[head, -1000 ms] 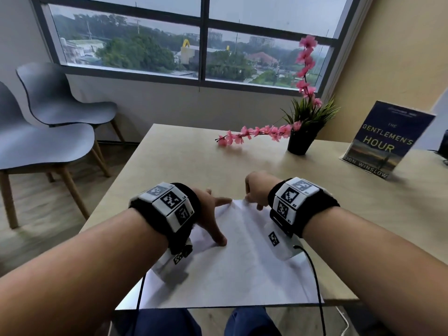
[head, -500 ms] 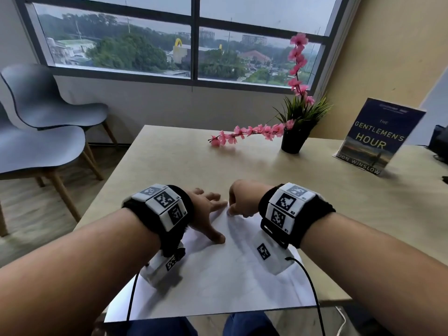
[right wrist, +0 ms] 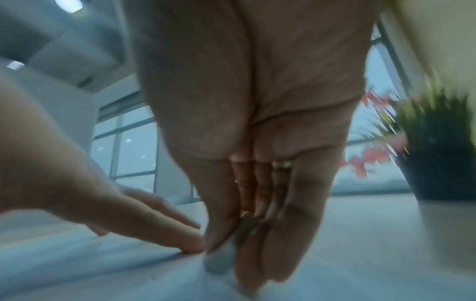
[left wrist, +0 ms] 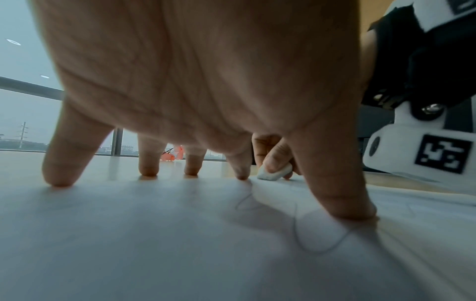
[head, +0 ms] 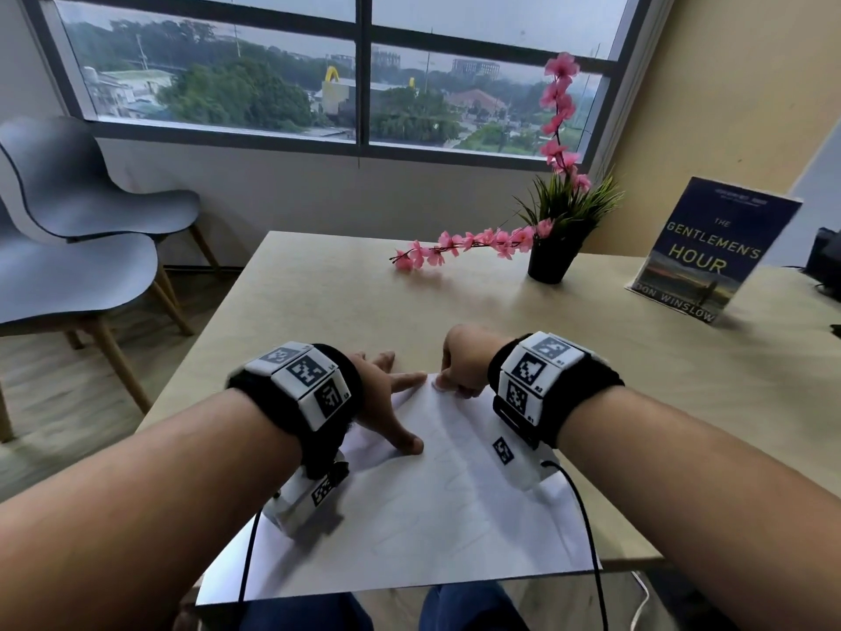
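A white sheet of paper (head: 432,516) with faint pencil lines lies at the near edge of the wooden table (head: 364,302). My left hand (head: 387,403) is spread on the sheet's upper left part, its fingertips (left wrist: 352,211) pressing the paper down. My right hand (head: 459,362) is at the sheet's far corner, thumb and fingers pinching a small white eraser (left wrist: 274,173). The eraser (right wrist: 219,262) touches the paper right beside my left index fingertip (right wrist: 192,246). The right wrist view is blurred.
A black pot with green grass (head: 553,257) and a pink flower branch (head: 459,243) stands at the back of the table. A dark blue book (head: 710,252) stands upright at the right. Two grey chairs (head: 91,211) are left of the table, under the window.
My right hand with the eraser has slid left, closing the gap to my left index finger. The left hand stays pressed on the paper. The head view has shifted slightly.
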The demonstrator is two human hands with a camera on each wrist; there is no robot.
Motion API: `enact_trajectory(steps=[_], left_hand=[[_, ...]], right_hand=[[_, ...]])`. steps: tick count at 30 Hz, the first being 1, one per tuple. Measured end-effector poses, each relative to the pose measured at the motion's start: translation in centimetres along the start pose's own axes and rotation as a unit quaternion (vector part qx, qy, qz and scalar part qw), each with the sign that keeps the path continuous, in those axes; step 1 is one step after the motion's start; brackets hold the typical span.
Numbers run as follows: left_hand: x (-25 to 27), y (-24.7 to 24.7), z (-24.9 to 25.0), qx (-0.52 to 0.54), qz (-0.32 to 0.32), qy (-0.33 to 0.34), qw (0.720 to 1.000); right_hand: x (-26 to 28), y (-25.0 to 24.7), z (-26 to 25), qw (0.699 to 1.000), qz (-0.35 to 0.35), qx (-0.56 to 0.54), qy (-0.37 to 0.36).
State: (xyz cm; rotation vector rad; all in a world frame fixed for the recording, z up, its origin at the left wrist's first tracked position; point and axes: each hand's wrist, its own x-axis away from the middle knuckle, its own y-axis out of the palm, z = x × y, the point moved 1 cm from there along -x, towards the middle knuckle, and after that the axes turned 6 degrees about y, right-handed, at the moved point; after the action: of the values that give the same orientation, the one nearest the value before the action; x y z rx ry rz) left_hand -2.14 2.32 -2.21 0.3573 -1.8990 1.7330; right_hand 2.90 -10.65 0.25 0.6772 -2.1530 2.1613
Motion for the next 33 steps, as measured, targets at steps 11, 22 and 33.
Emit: enact_trajectory(steps=[11,22,33], left_hand=[[-0.2,0.0,-0.2,0.002,-0.003,0.000,1.000],[-0.2,0.1,-0.2,0.001,0.002,-0.003,1.000],[-0.4,0.1,-0.4,0.005,0.003,-0.002,1.000]], right_hand=[[0.2,-0.1,0.0,1.000,0.006,-0.001,-0.011],[0.8,0.0,0.1,0.999,-0.001,0.025,-0.040],[1.0,0.2,0.7,0.998,-0.027,0.033,-0.054]])
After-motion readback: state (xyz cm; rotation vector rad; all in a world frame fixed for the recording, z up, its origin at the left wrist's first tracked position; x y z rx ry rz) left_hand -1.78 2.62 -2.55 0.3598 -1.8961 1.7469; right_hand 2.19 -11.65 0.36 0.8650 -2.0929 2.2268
